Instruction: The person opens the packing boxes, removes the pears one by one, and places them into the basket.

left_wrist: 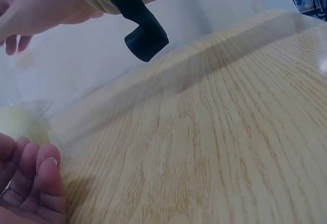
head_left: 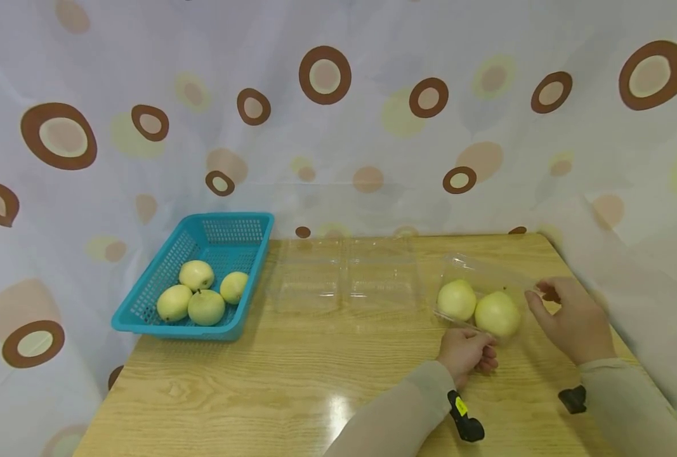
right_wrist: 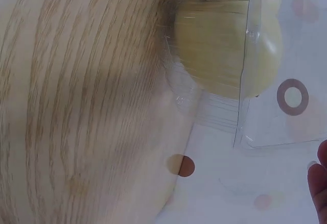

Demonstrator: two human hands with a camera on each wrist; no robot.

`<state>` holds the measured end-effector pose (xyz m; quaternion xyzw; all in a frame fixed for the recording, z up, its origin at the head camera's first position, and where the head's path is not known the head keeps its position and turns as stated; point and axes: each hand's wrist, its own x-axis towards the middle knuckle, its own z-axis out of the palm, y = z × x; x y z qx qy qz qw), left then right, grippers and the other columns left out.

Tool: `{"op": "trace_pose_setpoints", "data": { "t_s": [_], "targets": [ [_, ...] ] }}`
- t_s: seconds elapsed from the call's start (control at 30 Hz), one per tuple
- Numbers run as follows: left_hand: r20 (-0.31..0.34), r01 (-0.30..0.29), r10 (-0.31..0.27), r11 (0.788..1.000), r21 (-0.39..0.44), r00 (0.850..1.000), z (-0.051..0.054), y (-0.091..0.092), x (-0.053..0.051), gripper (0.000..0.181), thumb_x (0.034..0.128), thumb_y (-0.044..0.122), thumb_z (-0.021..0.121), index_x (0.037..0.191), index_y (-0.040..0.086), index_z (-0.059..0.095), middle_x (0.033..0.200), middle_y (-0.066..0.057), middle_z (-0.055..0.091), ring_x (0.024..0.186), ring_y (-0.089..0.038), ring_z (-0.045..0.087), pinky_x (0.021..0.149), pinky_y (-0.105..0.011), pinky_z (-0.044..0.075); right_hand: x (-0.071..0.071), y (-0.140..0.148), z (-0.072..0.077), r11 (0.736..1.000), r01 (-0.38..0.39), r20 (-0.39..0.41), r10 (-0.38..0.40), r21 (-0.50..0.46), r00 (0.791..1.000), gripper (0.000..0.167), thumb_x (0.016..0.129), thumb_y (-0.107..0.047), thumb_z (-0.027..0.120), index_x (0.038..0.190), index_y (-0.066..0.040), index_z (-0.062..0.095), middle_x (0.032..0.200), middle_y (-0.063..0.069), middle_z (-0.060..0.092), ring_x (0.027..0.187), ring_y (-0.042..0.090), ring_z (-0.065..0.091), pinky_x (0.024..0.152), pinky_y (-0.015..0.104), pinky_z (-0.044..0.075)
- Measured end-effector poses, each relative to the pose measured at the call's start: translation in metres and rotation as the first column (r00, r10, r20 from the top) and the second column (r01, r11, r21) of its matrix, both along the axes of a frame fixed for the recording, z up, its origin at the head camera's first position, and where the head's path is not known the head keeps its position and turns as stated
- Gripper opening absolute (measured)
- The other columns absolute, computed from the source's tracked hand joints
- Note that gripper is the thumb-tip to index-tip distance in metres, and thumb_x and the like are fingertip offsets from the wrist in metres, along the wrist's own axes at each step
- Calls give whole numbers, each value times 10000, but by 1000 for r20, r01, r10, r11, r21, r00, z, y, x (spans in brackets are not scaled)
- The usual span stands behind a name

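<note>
A clear plastic box [head_left: 506, 277] holds two yellow-green apples [head_left: 497, 315] side by side at the table's right. My left hand [head_left: 468, 352] is at the near rim of this box, thumb against the rim and the other fingers curled in. In the left wrist view those curled fingers [left_wrist: 48, 175] show low at the left. Beside the box's right end is my right hand [head_left: 575, 317], thumb and forefinger bent and apart near the edge of the raised clear flap. The right wrist view shows the box's ribbed wall [right_wrist: 219, 109] with an apple [right_wrist: 212, 40] behind it.
A blue basket [head_left: 249, 311] with several apples [head_left: 207, 308] stands at the table's left. Two clear plastic boxes [head_left: 309, 292] lie open at the back middle, faint against the wood table [head_left: 258, 393]. A dotted curtain [head_left: 367, 127] hangs behind.
</note>
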<state>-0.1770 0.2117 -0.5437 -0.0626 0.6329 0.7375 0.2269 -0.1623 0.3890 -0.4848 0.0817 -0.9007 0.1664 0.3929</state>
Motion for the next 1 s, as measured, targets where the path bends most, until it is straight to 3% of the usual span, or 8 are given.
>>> {"op": "trace_pose_setpoints", "data": {
  "t_s": [0.13, 0.27, 0.43, 0.57, 0.7, 0.77, 0.87, 1.0],
  "targets": [
    [-3, 9, -9, 1000, -1, 1000, -1, -1, 1, 143, 867, 59, 660, 743, 31, 725, 615, -69, 626, 498, -148, 591, 483, -272, 519, -2, 0, -4, 978, 59, 130, -33, -199, 991, 444, 874, -189, 698, 1222, 50, 559, 1046, 186, 625, 860, 300, 590, 729, 78, 388],
    [-1, 13, -13, 1000, -3, 1000, -1, -2, 3, 146, 866, 60, 663, 736, 38, 725, 614, -65, 623, 502, -148, 595, 488, -274, 522, -6, 5, -12, 961, 69, 272, 7, -268, 962, 580, 951, -257, 603, 1418, 19, 398, 1211, 236, 548, 1049, 378, 530, 830, 317, 449],
    [-4, 11, -11, 1000, 11, 1000, -1, -3, 3, 138, 864, 58, 662, 747, 18, 725, 607, -61, 615, 502, -148, 595, 498, -278, 530, -8, 10, -20, 951, 57, 445, 88, -303, 891, 699, 1021, -337, 447, 1560, -146, 45, 1433, 294, 372, 1185, 509, 444, 837, 636, 410],
    [-12, 13, -13, 1000, 15, 1000, -3, -3, 2, 139, 869, 63, 658, 768, -3, 726, 608, -61, 612, 508, -150, 599, 504, -277, 531, -9, 11, -27, 932, 50, 541, 164, -359, 825, 709, 1046, -374, 329, 1506, -246, -196, 1501, 313, 241, 1180, 558, 435, 824, 674, 417],
    [-19, 23, -22, 1000, 14, 1000, -3, -3, 2, 147, 876, 78, 658, 774, 1, 731, 613, -57, 614, 515, -150, 605, 501, -270, 525, -10, 10, -35, 889, 54, 575, 246, -454, 780, 694, 1047, -417, 270, 1494, -219, -223, 1525, 293, 197, 1209, 554, 412, 857, 661, 409],
    [-22, 29, -29, 999, 20, 999, -4, -3, 2, 151, 880, 89, 658, 778, 8, 735, 614, -53, 614, 517, -149, 606, 499, -266, 523, -11, 8, -40, 857, 62, 577, 289, -512, 764, 699, 1042, -444, 261, 1510, -183, -189, 1537, 277, 183, 1255, 551, 359, 917, 672, 354],
    [-22, 41, -40, 998, 39, 999, -5, -4, 1, 167, 886, 115, 656, 787, 9, 739, 611, -48, 613, 514, -146, 604, 489, -256, 515, -13, 3, -48, 770, 92, 569, 379, -631, 729, 733, 1027, -495, 274, 1532, -151, -132, 1567, 232, 127, 1365, 514, 178, 1028, 683, 192],
    [-23, 46, -44, 998, 53, 999, -6, -4, 0, 220, 904, 158, 652, 790, -13, 730, 613, -44, 612, 511, -145, 599, 481, -245, 506, -15, -4, -57, 574, 154, 512, 537, -804, 670, 810, 988, -584, 302, 1538, -164, -119, 1600, 138, -28, 1427, 398, -61, 1098, 623, -14]
  ]
}}
